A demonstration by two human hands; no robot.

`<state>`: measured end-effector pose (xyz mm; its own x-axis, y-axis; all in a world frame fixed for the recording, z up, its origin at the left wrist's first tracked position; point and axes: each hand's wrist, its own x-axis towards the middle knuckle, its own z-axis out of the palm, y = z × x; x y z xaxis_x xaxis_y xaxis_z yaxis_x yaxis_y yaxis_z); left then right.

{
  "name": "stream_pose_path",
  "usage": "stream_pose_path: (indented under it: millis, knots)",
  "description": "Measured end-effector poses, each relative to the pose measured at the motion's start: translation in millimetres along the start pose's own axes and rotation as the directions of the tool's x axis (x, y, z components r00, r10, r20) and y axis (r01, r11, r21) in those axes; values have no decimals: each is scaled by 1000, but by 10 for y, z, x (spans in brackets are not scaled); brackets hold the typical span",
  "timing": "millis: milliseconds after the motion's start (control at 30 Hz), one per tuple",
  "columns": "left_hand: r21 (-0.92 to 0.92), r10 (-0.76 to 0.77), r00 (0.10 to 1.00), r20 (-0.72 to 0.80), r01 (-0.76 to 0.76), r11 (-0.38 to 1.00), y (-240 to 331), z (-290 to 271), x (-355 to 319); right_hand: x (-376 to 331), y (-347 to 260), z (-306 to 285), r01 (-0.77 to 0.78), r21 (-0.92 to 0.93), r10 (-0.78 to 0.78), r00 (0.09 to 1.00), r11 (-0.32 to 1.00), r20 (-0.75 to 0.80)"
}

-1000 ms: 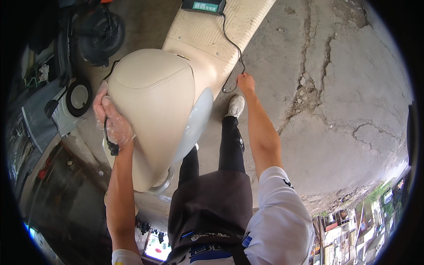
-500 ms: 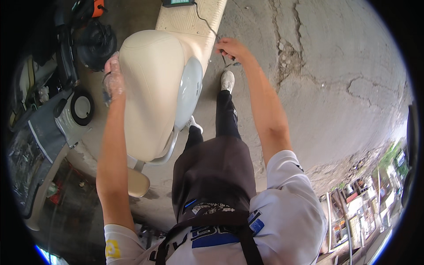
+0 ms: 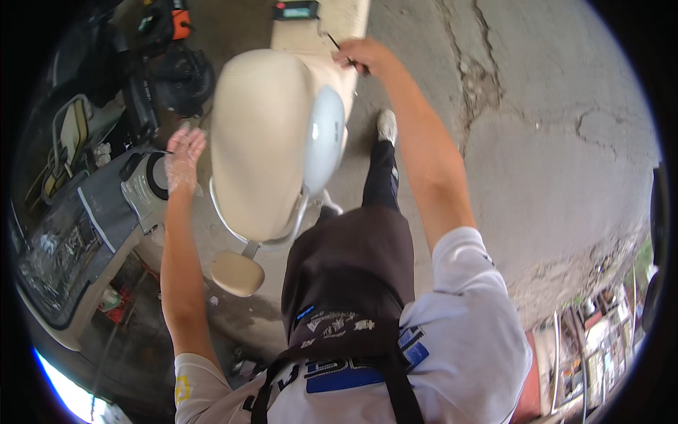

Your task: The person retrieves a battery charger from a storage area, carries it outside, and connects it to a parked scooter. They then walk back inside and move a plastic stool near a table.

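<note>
The cream seat (image 3: 261,134) of a scooter stands in front of me, with a pale blue-grey side panel (image 3: 324,145) on its right. Past the seat, on the cream footboard (image 3: 342,18), lies a small black box with a lit green screen (image 3: 296,10). From near that box a thin black cable (image 3: 332,39) runs to my right hand (image 3: 366,56), which is closed around it at the footboard's right edge. My left hand (image 3: 185,152), in a clear plastic glove, hangs left of the seat with fingers apart, touching nothing I can see.
A grey leg cover (image 3: 102,201) and a wheel (image 3: 159,175) of another vehicle crowd the left. Farther up stands dark machinery with an orange part (image 3: 181,25). Behind the seat sticks out a cream backrest pad (image 3: 238,273). Cracked concrete floor (image 3: 537,169) spreads to the right.
My left hand has come off the seat's left side, its fingers now spread. My right hand has moved forward and left, toward the box, with the cable. The view has shifted slightly.
</note>
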<state>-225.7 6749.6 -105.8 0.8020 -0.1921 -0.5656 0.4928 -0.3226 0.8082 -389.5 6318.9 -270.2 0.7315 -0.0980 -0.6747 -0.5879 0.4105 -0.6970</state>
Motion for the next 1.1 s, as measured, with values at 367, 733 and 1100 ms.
stream_pose_path:
  millis: [367, 733, 1100]
  knots:
    - [-376, 154, 986, 63, -120, 919, -619, -975, 104, 470, -668, 834, 191, -252, -276, 889, 949, -366]
    - [-529, 115, 984, 134, -27, 848, -1534, -2549, 94, 533, -503, 1754, -573, -789, -655, 512, 221, -555]
    - [-476, 58, 966, 251, 71, 876, -1326, -2614, 779, 391, -415, 2193, -609, -703, -704, 311, 368, -638]
